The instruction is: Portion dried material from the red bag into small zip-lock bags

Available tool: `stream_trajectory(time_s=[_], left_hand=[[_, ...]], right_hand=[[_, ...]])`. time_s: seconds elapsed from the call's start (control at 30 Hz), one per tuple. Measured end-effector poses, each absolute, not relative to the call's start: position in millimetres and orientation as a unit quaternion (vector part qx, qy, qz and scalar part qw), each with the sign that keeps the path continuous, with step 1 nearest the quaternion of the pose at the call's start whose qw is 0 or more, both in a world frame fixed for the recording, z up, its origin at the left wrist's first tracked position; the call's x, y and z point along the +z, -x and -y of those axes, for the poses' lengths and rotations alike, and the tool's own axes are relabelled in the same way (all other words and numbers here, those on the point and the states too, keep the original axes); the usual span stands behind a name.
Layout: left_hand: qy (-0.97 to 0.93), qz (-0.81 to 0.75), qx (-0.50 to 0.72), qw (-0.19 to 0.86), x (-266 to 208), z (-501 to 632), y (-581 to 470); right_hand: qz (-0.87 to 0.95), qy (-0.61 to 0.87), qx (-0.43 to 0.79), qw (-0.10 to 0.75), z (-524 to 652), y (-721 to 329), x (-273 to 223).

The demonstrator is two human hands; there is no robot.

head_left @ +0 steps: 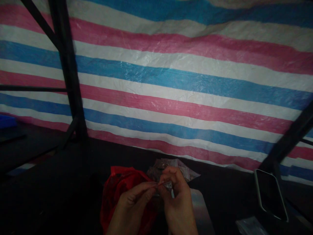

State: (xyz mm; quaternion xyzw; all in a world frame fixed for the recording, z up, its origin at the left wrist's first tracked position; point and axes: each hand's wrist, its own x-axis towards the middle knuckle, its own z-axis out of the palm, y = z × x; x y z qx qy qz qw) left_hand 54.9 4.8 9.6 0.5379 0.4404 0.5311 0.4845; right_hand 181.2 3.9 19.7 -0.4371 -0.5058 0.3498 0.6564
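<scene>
Both hands meet low in the middle of the head view, fingertips pinched together on a small clear plastic bag (167, 186). My left hand (137, 199) comes in from the left and grips one side of the bag's edge between thumb and fingers. My right hand (177, 197) holds the other side, its fingers curled over. What the bag contains is too dark to make out. Beneath and left of my left hand lies a red plastic bag (110, 192). Just beyond the fingers rests a pile of clear zip bags (188, 171) with dark contents.
A flat silvery object (201, 209) lies right of my right hand. Farther right are a phone (270, 195) and another clear bag (250, 226) on the dark table (227, 189). Behind stand black metal posts (69, 78) and a striped plastic sheet (183, 78).
</scene>
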Motion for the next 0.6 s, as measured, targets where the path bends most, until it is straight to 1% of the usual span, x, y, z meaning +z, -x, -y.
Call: stream_trajectory(time_s=[0.13,0.2,0.27,0.4,0.53,0.6], left_hand=[[-0.501,-0.499,0.583,0.401,-4.8,-5.1,-45.5],[-0.482,-0.531,0.596,0.361,-7.2,-6.4,-37.1],[-0.459,-0.555,0.598,0.353,-6.3,-8.0,-27.9],[-0.407,-0.581,0.600,0.371,-0.5,-9.1,-14.6],[-0.402,-0.581,0.608,0.363,5.6,-6.5,-7.2],[-0.415,-0.582,0.605,0.351,9.2,-5.1,-2.7]], right_hand=[[0.429,0.492,0.274,0.706,-20.2,-184.6,17.3],[0.391,0.531,0.228,0.717,-33.5,-189.4,12.4],[0.381,0.562,0.196,0.707,-46.6,-195.2,5.6],[0.396,0.600,0.163,0.676,-56.5,-206.8,-5.4],[0.398,0.645,0.092,0.646,-43.0,-216.5,-0.8],[0.407,0.655,0.105,0.627,-35.4,-221.5,5.7]])
